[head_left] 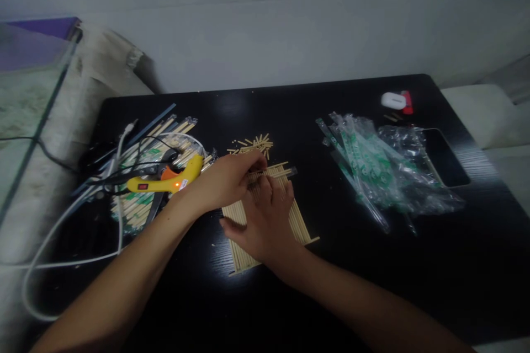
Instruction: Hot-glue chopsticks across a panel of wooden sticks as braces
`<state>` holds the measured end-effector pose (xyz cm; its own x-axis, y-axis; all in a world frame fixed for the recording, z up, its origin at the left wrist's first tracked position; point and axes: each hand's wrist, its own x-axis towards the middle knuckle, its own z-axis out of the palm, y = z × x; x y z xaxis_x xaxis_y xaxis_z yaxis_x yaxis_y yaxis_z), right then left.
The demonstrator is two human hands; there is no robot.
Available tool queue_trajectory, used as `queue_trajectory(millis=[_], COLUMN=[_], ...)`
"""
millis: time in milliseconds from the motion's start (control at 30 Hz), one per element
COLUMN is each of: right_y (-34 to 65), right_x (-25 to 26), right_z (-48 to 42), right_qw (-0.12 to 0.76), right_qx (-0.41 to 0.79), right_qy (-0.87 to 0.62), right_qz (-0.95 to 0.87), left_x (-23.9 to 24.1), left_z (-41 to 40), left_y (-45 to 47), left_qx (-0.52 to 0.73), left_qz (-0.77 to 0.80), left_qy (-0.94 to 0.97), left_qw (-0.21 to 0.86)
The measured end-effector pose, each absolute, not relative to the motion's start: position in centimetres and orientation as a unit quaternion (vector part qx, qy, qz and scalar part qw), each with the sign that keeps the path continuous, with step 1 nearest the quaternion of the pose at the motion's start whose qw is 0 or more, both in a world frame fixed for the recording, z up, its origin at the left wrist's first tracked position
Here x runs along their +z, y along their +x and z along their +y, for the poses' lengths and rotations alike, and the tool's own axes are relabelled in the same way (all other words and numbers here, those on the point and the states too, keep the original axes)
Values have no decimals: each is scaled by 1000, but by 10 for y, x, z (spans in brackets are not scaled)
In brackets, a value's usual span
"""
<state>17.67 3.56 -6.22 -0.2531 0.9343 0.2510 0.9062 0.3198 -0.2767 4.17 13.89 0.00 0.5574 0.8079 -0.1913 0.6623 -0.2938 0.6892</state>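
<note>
A flat mat of wooden sticks (301, 223) laid side by side lies on the black table (414, 265). My right hand (265, 220) rests flat on the mat with its fingers spread, pressing it down. My left hand (227, 179) reaches over from the left and pinches a single wooden stick (278, 171) lying across the far edge of the mat. A small heap of short cut stick pieces (252, 145) sits just beyond the mat.
A yellow glue gun (169, 181) with a lit light rests on a pile of wrapped chopsticks (136, 207) at the left, amid black and white cables (53, 248). Empty green-printed plastic wrappers (381, 168) lie at the right, beside a phone (445, 157). A white and red object (396, 101) sits far right.
</note>
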Motion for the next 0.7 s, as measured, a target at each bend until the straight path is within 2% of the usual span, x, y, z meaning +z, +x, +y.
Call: queue_trajectory(millis=[700], right_y=[175], right_x=[-66], right_z=[35], right_qw=[188], right_qx=[39], right_qy=[-586], right_qz=[-787], left_x=[-2], left_z=[138], left_y=[40], left_qx=[98], left_qz=[457], left_qy=[800], left_qw=[376])
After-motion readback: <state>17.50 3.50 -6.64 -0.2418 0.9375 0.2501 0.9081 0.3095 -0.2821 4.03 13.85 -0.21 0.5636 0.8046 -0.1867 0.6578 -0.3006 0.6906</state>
